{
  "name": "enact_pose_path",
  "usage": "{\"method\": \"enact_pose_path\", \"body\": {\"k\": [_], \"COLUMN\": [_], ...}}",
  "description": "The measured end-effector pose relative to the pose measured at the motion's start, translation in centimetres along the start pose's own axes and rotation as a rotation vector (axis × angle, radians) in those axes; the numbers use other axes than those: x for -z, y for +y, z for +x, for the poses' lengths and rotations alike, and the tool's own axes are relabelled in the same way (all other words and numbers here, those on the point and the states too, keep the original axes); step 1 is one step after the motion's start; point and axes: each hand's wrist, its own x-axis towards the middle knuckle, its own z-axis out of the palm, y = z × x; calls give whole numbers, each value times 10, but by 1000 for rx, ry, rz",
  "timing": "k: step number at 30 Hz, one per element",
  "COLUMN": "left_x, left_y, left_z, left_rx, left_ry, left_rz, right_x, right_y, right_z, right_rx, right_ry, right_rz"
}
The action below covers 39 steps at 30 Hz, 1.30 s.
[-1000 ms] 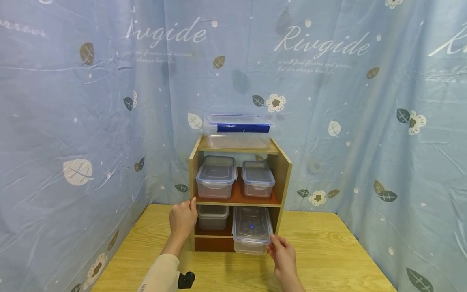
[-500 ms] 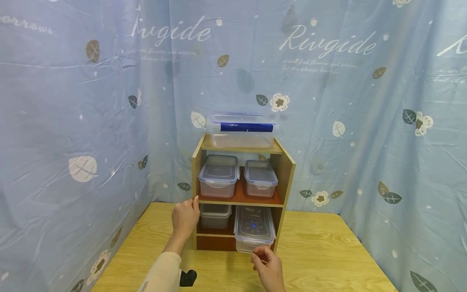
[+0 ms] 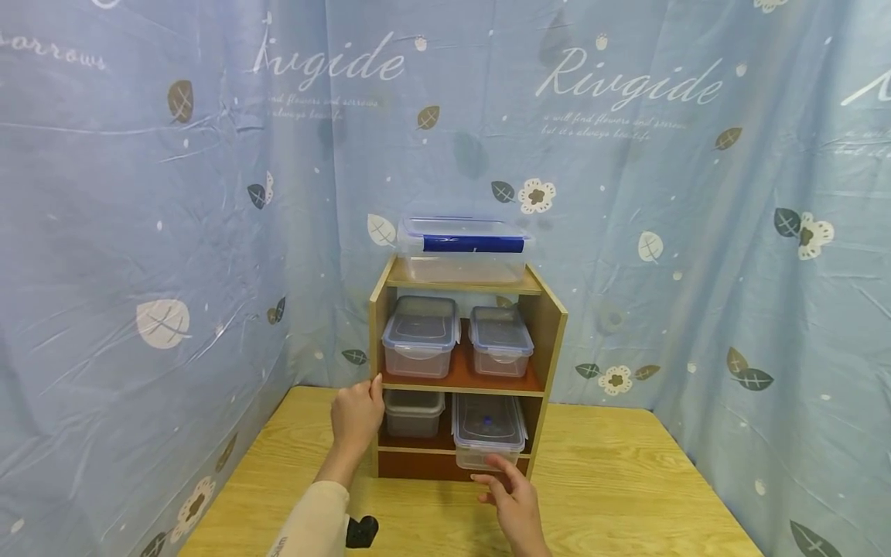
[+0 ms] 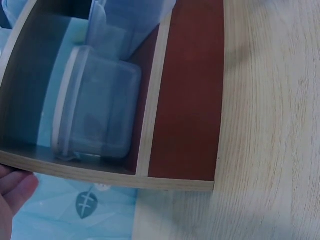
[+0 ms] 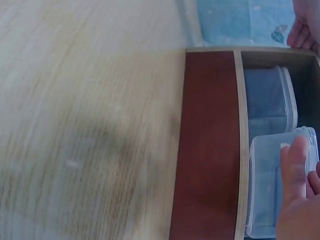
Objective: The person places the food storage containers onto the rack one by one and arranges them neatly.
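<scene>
A small wooden shelf (image 3: 462,391) holds lidded clear plastic food containers. My left hand (image 3: 356,416) grips its left side panel at the middle board; its fingertips (image 4: 22,190) show at the panel's edge in the left wrist view. In the lower right compartment, a long clear container (image 3: 489,425) sticks out a little past the front. My right hand (image 3: 515,503) is at its front face, with the index finger extended against it and other fingers partly bent. Beside it, deeper in the lower left compartment, sits a smaller container (image 3: 414,415).
Two blue-rimmed containers, a larger one (image 3: 421,338) and a smaller one (image 3: 501,343), stand on the middle board. A wide box with a blue clasp (image 3: 465,247) rests on top. The shelf stands on a wooden table (image 3: 612,480), with blue patterned curtains (image 3: 445,155) around it.
The long container has slid further into the lower right compartment. My right hand has gone from its right front corner to its front face, its fingers straightening. The left hand keeps its grip.
</scene>
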Motion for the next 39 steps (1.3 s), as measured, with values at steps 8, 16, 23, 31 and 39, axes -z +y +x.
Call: {"method": "enact_pose_path", "body": {"k": [8, 16, 23, 31, 39], "left_x": [1, 2, 3, -3, -3], "left_y": [1, 0, 0, 3, 7], "left_z": [-1, -2, -1, -2, -5], "left_rx": [-1, 5, 5, 4, 9], "left_ry": [-19, -17, -2, -5, -14], "left_rz": [-3, -3, -3, -9, -28], "right_x": [0, 3, 6, 10, 15], "right_y": [0, -3, -7, -8, -7], "right_z": [8, 16, 25, 29, 25], "right_rx": [-75, -130, -186, -180, -179], "right_ry": [-45, -112, -203, -224, -196], "right_rz": [3, -17, -14, 18, 0]}}
